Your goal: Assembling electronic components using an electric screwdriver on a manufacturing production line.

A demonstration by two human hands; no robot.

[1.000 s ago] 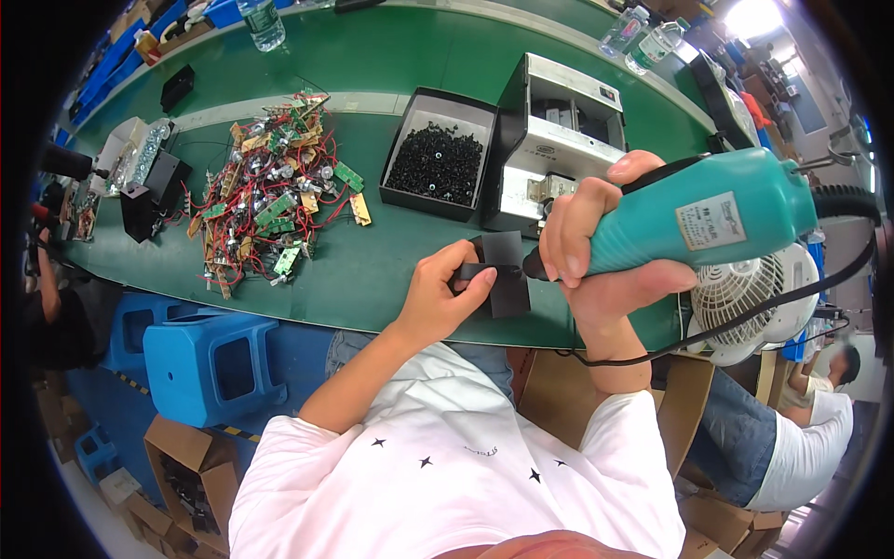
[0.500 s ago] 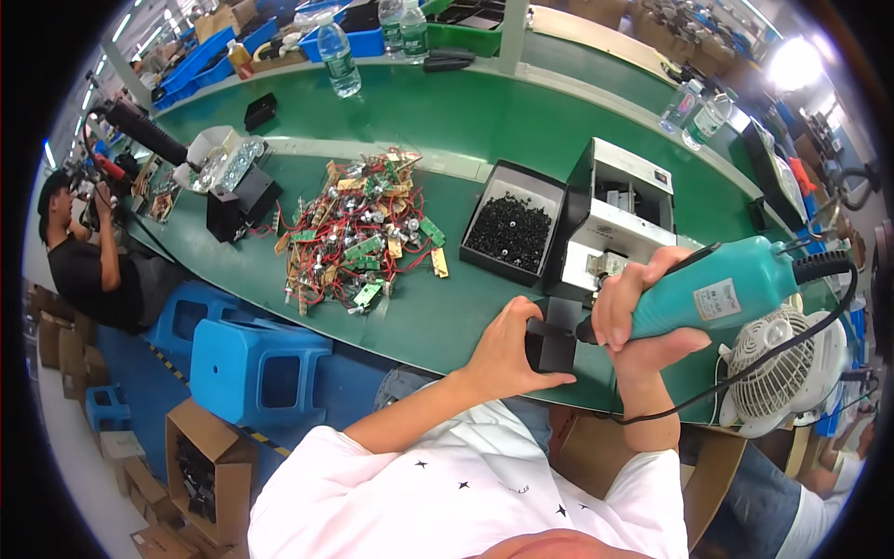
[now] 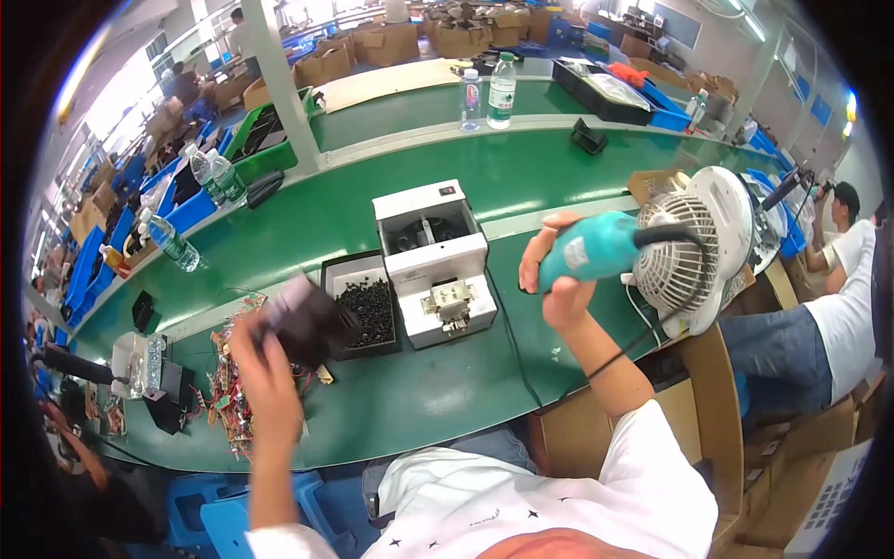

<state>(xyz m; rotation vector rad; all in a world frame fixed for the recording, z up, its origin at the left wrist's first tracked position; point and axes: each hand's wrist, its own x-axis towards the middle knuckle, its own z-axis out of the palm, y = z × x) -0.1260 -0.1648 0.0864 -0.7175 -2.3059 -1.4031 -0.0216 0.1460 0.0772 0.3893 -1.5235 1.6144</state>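
My left hand (image 3: 264, 373) is raised over the left part of the bench, its fingers closed on a black plastic box (image 3: 317, 326) that is smeared by motion. Below and behind that hand lies a heap of small circuit boards with red wires (image 3: 225, 396). My right hand (image 3: 561, 279) is wrapped around a teal electric screwdriver (image 3: 596, 247), held up in the air between a white screw feeder (image 3: 438, 279) and a white fan. The screwdriver's tip is hidden. Beside the feeder, a black tray (image 3: 386, 345) holds many small black screws (image 3: 365, 312), partly covered by the box.
The white fan (image 3: 684, 242) stands at the right, with the screwdriver's black cord passing in front of it. Several water bottles (image 3: 500, 93) are on the green bench (image 3: 372, 200). At the left sit another black box (image 3: 170, 396) and a clear container (image 3: 140, 363). Other people sit nearby.
The view has swung to the right. My left hand has carried the black box leftward, away from the screwdriver. My right hand has lifted the screwdriver off the box.
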